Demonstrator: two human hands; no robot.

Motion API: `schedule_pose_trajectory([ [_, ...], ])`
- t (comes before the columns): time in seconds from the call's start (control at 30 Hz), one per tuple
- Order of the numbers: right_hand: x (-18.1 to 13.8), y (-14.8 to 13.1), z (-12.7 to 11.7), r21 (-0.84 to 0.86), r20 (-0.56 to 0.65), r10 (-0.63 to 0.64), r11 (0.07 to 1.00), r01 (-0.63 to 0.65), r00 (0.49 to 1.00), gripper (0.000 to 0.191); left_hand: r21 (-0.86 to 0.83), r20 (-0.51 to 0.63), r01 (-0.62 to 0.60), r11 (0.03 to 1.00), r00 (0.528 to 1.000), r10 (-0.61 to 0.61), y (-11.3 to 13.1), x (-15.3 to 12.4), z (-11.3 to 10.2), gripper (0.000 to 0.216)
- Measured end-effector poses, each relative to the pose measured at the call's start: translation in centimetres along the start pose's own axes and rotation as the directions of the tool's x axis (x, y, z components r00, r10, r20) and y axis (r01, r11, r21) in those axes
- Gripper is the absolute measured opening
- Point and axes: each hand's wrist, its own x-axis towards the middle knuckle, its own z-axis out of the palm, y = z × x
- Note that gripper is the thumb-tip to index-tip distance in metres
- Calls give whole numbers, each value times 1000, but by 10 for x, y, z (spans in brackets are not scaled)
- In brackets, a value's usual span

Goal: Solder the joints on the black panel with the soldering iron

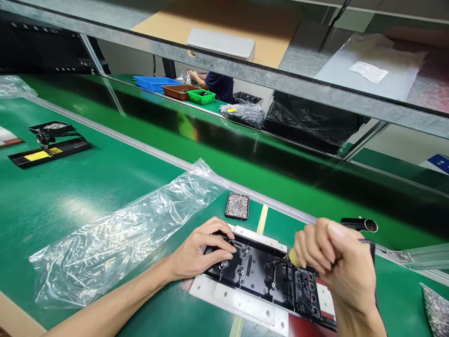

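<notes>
A long black plastic housing (259,269) lies in a white fixture (245,306) on the green bench, its inside with small posts facing up. My left hand (206,248) is closed over the housing's left end, with the thumb and fingers pressed on it. My right hand (340,267) is wrapped round the yellowish handle of a screwdriver (293,257), whose shaft points left and down into the housing. Most of the handle is hidden by my fingers, and I cannot tell whether the tip touches a screw. Beyond the fixture stands a small black tray of screws (237,206).
A clear plastic bag (133,234) lies left of my left hand. At the far left is a black holder (49,152) with a yellow patch. A metal-edged shelf (224,58) hangs over the bench. Behind are coloured bins (201,97) and a co-worker (220,86).
</notes>
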Motion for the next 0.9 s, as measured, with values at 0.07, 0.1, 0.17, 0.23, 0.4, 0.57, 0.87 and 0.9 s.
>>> schedule_pose_trajectory([
  [0.07, 3, 2, 4, 21, -162, -21, 999, 25, 987, 47, -7, -2, 14, 1000, 1000, -14, 0, 0, 0, 15],
  [0.1, 3, 2, 4, -9, -169, -20, 1000, 19, 985, 46, -10, -3, 19, 1000, 1000, -19, 0, -1, 0, 15],
  [0.17, 0, 1, 2, -117, -56, 17, 993, -23, 998, 45, -12, 1, 27, 1000, 1000, -27, 0, -1, 1, 15],
  [0.23, -4, -3, -1, -229, 87, 81, 972, -60, 993, 42, -12, 4, 33, 999, 999, -33, 1, -1, 1, 15],
  [0.4, -3, -15, -3, -105, -203, -50, 994, 29, 978, 44, -10, 6, 49, 999, 999, -49, 1, -2, 1, 14],
  [0.57, 2, -14, -1, -11, -379, -119, 992, 124, 918, 51, -7, 10, 47, 999, 999, -47, 1, -2, 1, 15],
  [0.87, 5, -2, 10, 23, -291, -68, 997, 78, 954, 51, -8, 8, 47, 999, 999, -47, 1, -1, 1, 15],
  [0.9, 5, -1, 11, 23, -285, -65, 997, 74, 956, 51, -8, 8, 48, 999, 999, -48, 1, -2, 1, 15],
])
